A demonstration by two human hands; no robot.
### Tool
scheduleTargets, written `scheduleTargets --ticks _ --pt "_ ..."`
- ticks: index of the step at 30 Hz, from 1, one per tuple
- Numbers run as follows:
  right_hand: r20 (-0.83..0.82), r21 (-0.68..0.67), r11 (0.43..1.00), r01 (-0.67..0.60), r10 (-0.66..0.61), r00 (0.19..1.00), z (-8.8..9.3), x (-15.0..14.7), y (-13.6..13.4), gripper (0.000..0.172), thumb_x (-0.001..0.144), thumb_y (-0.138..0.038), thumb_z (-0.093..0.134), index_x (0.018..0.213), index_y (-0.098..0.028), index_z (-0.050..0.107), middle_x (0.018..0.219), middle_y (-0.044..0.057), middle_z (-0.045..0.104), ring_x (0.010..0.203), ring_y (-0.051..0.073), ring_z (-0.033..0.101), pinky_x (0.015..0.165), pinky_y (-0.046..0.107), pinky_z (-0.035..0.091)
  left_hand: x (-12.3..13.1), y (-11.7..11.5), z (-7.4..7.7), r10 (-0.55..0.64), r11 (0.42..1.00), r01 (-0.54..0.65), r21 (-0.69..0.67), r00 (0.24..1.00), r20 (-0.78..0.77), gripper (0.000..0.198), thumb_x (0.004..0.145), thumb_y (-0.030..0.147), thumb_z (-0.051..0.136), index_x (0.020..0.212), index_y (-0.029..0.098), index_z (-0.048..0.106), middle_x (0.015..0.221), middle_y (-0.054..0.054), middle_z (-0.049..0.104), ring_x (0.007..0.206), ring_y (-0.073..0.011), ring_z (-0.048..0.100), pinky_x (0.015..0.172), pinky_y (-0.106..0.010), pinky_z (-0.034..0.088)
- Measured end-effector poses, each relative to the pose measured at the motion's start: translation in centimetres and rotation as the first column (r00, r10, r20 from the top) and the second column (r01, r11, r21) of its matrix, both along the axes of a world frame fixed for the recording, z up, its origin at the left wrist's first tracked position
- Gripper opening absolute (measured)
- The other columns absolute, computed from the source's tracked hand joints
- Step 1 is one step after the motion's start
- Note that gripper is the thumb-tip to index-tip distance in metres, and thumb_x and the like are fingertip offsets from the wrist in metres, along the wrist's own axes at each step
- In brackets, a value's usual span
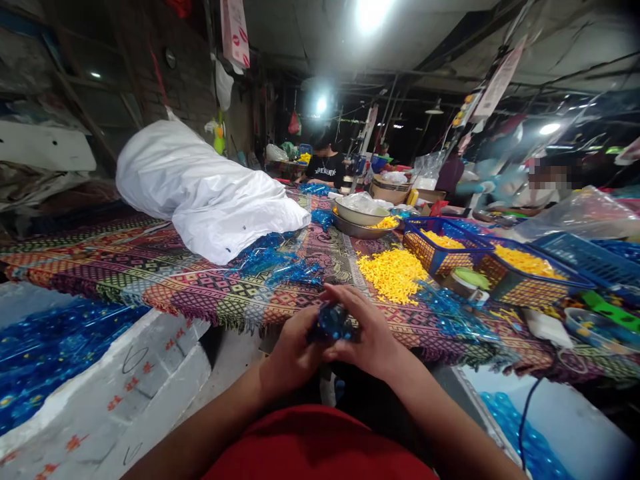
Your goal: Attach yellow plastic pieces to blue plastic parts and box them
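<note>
While yellow pieces (393, 273) lie nearby, left hand (293, 350) and right hand (367, 340) clamp the blue packet (333, 323).

Packet (334, 322) in hands (373, 340); bead pile (393, 273) beyond, sack (200, 183) left

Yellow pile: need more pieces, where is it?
Head view: yellow pile on the patterned cloth, right of centre, beside the blue basket, beyond the right hand.

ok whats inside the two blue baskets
Yellow pieces fill both the left basket and the right basket. The heaps cover the bottoms, so anything beneath them cannot be seen.
</note>
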State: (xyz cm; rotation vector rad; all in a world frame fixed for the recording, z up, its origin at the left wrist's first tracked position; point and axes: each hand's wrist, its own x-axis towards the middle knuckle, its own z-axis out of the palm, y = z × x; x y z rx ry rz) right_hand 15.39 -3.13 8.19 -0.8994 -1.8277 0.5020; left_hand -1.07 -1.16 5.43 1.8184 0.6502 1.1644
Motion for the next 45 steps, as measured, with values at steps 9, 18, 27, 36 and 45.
scheduleTargets --ticks 9,18,27,36,45 --pt "0.280 0.395 0.918 -0.027 -0.093 0.955 1.6 -2.1 0.1 0.026 0.071 -0.040 0.067 0.081 -0.017 0.061 0.068 0.005 0.056 0.063 0.016 0.049 0.057 0.030 0.041 0.0 -1.2 -0.5 -0.105 0.982 0.111 0.150 0.993 -0.050 0.022 0.080 0.033 0.047 0.090 0.014 0.054 0.085 -0.007 0.059 0.075 -0.0172 0.054 0.067 -0.029 0.045" --pt "0.150 -0.078 0.975 -0.208 0.217 0.964 -2.3 0.9 1.9 0.058 0.075 -0.035 0.065 0.129 -0.026 0.044 0.121 0.009 0.054 0.107 0.020 0.053 0.085 0.035 0.047 -0.9 1.0 -3.1 -0.465 0.551 0.506 -0.664 0.846 0.259 0.020 0.071 0.030 0.057 0.080 0.014 0.050 0.056 0.001 0.054 0.038 -0.0116 0.050 0.035 -0.021 0.037" --pt "0.197 -0.017 0.998 -0.058 0.060 0.979 -2.8 1.7 0.5 0.030 0.083 -0.022 0.057 0.113 -0.027 0.060 0.105 0.006 0.058 0.099 0.017 0.055 0.084 0.031 0.046 -0.3 -0.3 -1.8 -0.238 0.924 0.146 -0.354 0.943 -0.234 0.021 0.078 0.029 0.049 0.094 0.015 0.051 0.082 -0.007 0.061 0.070 -0.0198 0.062 0.060 -0.031 0.049" --pt "0.258 0.026 0.999 0.023 -0.029 0.966 -2.6 1.8 -0.4 0.021 0.081 -0.021 0.057 0.101 -0.023 0.060 0.094 0.005 0.054 0.088 0.017 0.053 0.074 0.031 0.045 -0.7 -0.7 -1.4 0.208 0.897 0.108 0.428 0.752 -0.625 0.025 0.091 0.023 0.030 0.101 0.012 0.050 0.090 -0.010 0.061 0.083 -0.0199 0.060 0.070 -0.031 0.048" --pt "0.134 -0.113 0.988 0.105 -0.090 0.987 -5.4 1.6 0.4 0.015 0.080 -0.023 0.057 0.094 -0.023 0.062 0.087 0.004 0.055 0.080 0.016 0.054 0.070 0.030 0.045 -0.9 0.4 -2.3 0.193 0.933 0.077 0.352 0.719 -0.668 0.022 0.086 0.021 0.042 0.103 0.013 0.053 0.095 -0.010 0.063 0.089 -0.0211 0.060 0.076 -0.032 0.048"
